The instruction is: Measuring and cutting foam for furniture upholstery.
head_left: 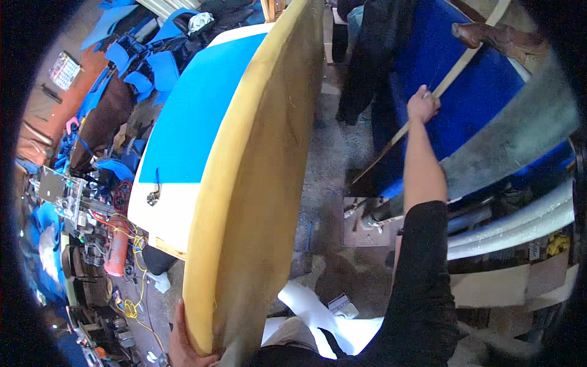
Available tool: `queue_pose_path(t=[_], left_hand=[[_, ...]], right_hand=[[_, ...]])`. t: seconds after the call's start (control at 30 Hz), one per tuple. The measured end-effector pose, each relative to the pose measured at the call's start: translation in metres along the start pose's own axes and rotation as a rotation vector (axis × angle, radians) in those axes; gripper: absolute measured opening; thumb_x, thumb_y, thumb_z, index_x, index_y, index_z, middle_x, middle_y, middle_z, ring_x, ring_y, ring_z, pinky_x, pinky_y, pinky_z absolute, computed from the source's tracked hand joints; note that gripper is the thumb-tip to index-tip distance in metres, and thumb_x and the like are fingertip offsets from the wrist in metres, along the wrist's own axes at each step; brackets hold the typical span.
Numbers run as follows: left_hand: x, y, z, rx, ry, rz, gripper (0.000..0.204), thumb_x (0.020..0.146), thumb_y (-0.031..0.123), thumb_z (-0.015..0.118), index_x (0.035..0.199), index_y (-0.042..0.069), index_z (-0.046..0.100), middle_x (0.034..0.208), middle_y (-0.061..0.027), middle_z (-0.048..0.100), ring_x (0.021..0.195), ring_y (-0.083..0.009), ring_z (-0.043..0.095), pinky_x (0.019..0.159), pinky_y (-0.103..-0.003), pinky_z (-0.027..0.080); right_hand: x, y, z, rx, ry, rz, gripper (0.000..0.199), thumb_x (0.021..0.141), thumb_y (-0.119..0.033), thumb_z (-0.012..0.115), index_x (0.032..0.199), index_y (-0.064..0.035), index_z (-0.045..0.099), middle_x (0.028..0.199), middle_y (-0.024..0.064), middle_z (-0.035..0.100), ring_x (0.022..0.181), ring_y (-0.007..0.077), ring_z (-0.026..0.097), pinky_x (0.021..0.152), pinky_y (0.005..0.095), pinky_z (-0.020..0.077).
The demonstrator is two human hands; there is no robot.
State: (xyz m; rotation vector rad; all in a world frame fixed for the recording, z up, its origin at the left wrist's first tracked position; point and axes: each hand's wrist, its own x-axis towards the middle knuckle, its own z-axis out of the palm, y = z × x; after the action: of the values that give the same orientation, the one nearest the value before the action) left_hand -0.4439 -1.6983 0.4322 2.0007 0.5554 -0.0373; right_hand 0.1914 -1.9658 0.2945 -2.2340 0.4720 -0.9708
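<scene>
A large upright panel (260,165) with a thick yellow foam edge and a brownish face stands in front of me. My left hand (186,339) clasps its near lower end, thumb on one side and fingers partly hidden beneath. Over to the right, my outstretched right hand (423,105) is closed around a long thin wooden strip (458,66). That strip slants across a dark blue upholstered panel (471,98). Left of the foam panel, a bright blue and white surface (202,98) spreads out, a small black corded thing (153,197) lying on it.
Blue chair shells (162,70) are heaped at the far left. Near a red tank (116,248), a yellow cord (128,306) lies on the floor. Shiny wrapped rolls (513,226) and boards (495,286) fill the right side. A carved wooden piece (507,41) juts in at upper right.
</scene>
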Motion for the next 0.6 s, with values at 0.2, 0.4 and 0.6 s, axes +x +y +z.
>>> queue_pose_path(t=[0.2,0.4,0.6], left_hand=[[-0.006,-0.013,-0.008,0.297,-0.051,-0.001,0.128,0.036,0.029,0.083,0.131,0.001,0.001,0.132,-0.0150,0.021,0.119,-0.0252,0.029,0.099,-0.036,0.024],[-0.013,-0.019,-0.004,-0.108,0.055,-0.225,0.129,0.036,0.033,0.083,0.130,-0.001,0.001,0.132,-0.0148,0.020,0.119,-0.0254,0.027,0.099,-0.035,0.022],[-0.007,-0.008,-0.008,0.032,0.005,-0.099,0.132,0.037,0.039,0.083,0.130,-0.001,-0.001,0.132,-0.0156,0.019,0.121,-0.0252,0.023,0.100,-0.035,0.019]], right_hand=[[0.027,0.003,0.013,-0.016,0.033,0.199,0.030,0.081,-0.043,0.041,0.099,-0.0260,0.058,0.112,0.0140,0.039,0.104,0.0371,0.035,0.082,0.0501,0.0334],[0.049,0.033,0.051,-0.016,-0.167,-0.179,0.033,0.080,-0.033,0.041,0.103,-0.0157,0.057,0.109,0.0176,0.050,0.098,0.0312,0.047,0.088,0.0373,0.0354],[-0.043,-0.026,0.044,0.401,-0.349,-0.756,0.025,0.081,-0.025,0.046,0.094,-0.0130,0.062,0.093,0.0092,0.060,0.087,0.0230,0.057,0.076,0.0303,0.0442]])
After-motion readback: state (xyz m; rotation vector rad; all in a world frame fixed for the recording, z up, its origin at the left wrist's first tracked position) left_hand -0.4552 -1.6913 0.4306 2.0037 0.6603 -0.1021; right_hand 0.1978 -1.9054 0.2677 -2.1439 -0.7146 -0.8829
